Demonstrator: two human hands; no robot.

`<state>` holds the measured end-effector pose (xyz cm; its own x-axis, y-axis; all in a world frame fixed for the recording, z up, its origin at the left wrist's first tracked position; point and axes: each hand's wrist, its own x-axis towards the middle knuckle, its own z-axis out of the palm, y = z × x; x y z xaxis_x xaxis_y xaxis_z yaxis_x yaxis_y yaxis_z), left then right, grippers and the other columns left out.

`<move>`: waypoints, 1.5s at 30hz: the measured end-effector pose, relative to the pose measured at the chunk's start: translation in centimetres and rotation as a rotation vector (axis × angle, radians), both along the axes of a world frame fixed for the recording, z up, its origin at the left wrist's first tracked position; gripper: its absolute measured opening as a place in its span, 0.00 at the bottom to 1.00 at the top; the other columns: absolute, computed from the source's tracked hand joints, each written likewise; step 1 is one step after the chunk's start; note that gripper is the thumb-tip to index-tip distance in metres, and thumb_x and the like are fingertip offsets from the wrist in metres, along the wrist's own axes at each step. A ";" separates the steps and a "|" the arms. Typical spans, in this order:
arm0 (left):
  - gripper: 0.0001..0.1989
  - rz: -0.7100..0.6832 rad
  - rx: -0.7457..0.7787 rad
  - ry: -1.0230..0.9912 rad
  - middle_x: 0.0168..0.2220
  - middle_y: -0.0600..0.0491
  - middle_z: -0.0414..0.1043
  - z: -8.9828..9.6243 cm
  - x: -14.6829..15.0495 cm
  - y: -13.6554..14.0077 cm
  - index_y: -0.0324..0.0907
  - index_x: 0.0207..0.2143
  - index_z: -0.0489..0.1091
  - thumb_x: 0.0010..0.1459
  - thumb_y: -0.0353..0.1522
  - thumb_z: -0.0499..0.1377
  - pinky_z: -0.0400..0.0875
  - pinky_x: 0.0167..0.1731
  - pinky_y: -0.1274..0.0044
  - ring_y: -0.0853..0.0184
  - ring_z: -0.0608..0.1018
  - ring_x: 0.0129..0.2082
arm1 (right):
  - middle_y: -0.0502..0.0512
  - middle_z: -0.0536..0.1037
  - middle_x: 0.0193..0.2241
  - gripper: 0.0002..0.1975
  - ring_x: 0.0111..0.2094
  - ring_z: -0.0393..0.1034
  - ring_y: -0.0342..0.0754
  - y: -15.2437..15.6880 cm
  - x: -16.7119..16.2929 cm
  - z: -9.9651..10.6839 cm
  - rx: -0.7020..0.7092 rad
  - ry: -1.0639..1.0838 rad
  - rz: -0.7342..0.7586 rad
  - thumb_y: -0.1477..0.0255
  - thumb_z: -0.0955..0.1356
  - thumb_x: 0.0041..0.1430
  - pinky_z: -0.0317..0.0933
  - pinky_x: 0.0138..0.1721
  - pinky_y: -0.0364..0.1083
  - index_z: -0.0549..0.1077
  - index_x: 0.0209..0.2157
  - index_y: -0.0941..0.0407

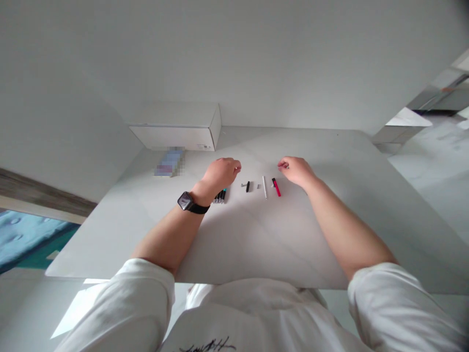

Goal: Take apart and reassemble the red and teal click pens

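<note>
My left hand (223, 172) is above the table with its fingers curled together. Whatever they hold, if anything, is hidden. Partly under its wrist lies a row of several black pens (220, 196), one with a teal part. To the right, my right hand (296, 169) is closed in a pinch, with a tiny dark spot at the fingertips that I cannot make out. Between the hands lie a short black piece (248, 187) with a small silvery part beside it, a tiny grey piece (258, 186), a thin white stick (265, 187) and a red pen barrel (277, 187) with a black end.
The pale table (264, 244) meets the wall at the back. A long white box (172, 137) stands at the back left, with a blurred bluish packet (169, 162) in front. A black smartwatch (186, 201) is on my left wrist.
</note>
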<state>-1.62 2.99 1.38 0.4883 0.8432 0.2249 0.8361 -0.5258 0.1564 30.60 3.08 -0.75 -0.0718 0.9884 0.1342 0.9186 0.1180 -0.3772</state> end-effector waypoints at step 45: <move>0.09 -0.121 -0.136 -0.163 0.42 0.50 0.83 -1.6 0.5 0.5 0.46 0.44 0.80 0.65 0.33 0.60 0.72 0.42 0.73 0.62 0.81 0.40 | 0.58 0.81 0.49 0.16 0.52 0.71 0.57 -3.0 -7.2 -2.3 0.209 -0.101 0.513 0.73 0.70 0.68 0.61 0.55 0.55 0.81 0.55 0.48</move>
